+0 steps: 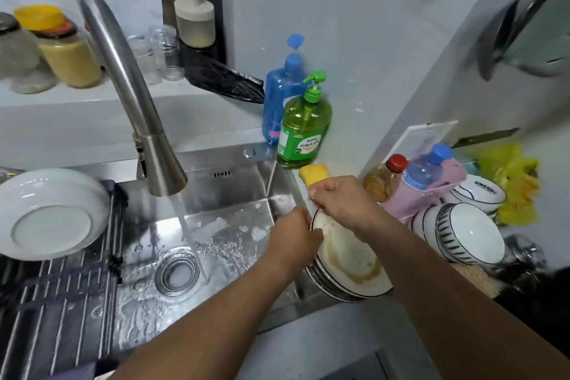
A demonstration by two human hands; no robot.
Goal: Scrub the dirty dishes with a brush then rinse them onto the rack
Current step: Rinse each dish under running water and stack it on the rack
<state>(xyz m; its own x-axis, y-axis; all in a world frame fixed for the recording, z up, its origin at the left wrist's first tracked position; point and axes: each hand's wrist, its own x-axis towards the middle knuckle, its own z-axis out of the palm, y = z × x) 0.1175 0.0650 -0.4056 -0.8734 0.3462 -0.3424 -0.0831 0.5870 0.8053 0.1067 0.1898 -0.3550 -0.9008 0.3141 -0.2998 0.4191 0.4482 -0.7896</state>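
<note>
Steel fills most of your view: a sink [234,194] with the tap [135,95] running, its stream falling beside the drain [177,274] onto the wet basin floor. Over the sink's left side lies a dark rack [58,296], and one white plate [51,214] sits on it, tilted toward you. Your left hand [293,236] curls round the near-left rim of the dirty plate [348,253], which tops a stack of dishes [333,288] on the counter just right of the sink edge; a brownish ring of residue shows on its face. Your right hand [337,199] grips a yellow sponge [314,174], fingers wrapped round it, and presses it to the plate's far rim. Behind your hands stand a green soap bottle [303,129] and a blue bottle [282,95] against the wall. To the right, more bowls [462,234] with striped sides lean in a row, next to a pink holder [431,191] with an oil bottle [384,179] in front of it. Jars [61,49] line the ledge behind the tap.
</note>
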